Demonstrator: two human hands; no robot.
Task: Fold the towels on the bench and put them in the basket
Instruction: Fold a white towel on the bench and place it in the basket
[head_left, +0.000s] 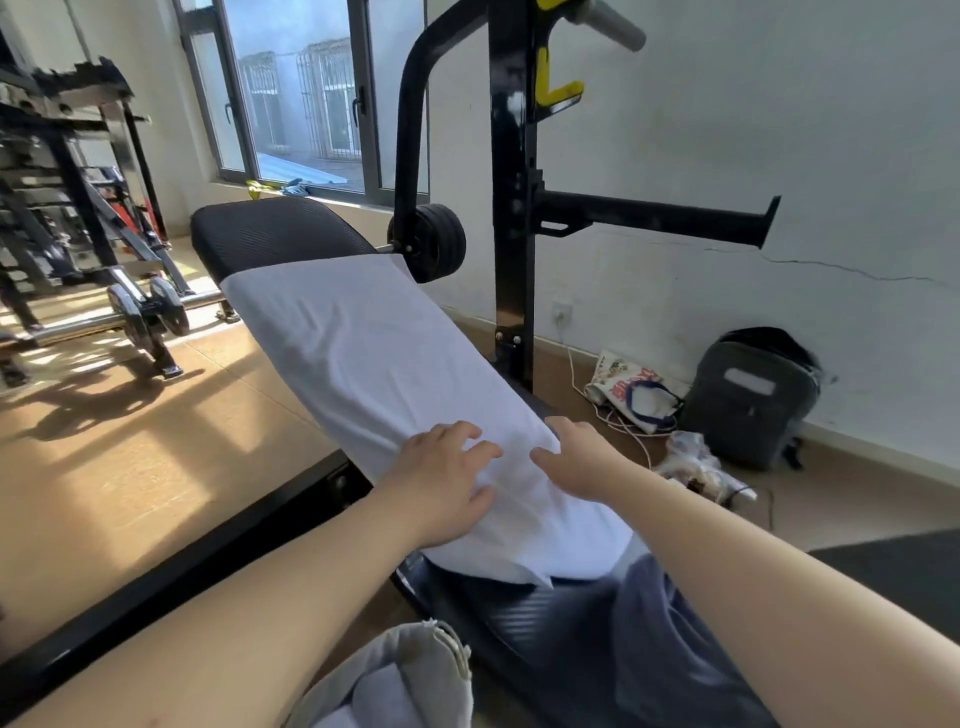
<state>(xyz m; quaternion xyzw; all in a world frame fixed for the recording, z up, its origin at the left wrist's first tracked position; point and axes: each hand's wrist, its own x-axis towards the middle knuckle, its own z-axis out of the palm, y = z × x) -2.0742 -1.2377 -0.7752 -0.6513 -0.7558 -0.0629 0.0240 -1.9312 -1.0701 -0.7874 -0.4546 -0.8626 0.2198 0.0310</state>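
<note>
A dark backpack (750, 397) and printed bag (631, 392) are seen right of the grip, a barbell (140, 312) far left.

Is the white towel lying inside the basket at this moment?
No, the white towel lies spread out along the black bench pad, with the left hand and the right hand on its near part.

White wall (779, 130) on right, thin crack (841, 270) running across it. Window (311, 93) at back, grey frame, barred building outside. Floor (130, 441) tan; sunlight falls on it in bright patches at left. Black rack (511, 208) stands upright near wall, yellow hook (556, 88) on it. Barbell (145, 312) on floor at left, beside shelving (62, 156) of gym gear. Grey backpack (753, 400) against wall; printed bag (634, 389) just beside it. Socket (561, 312) low on wall, white cable (587, 384) trailing below. Dark mat (893, 571) at right edge.
</note>
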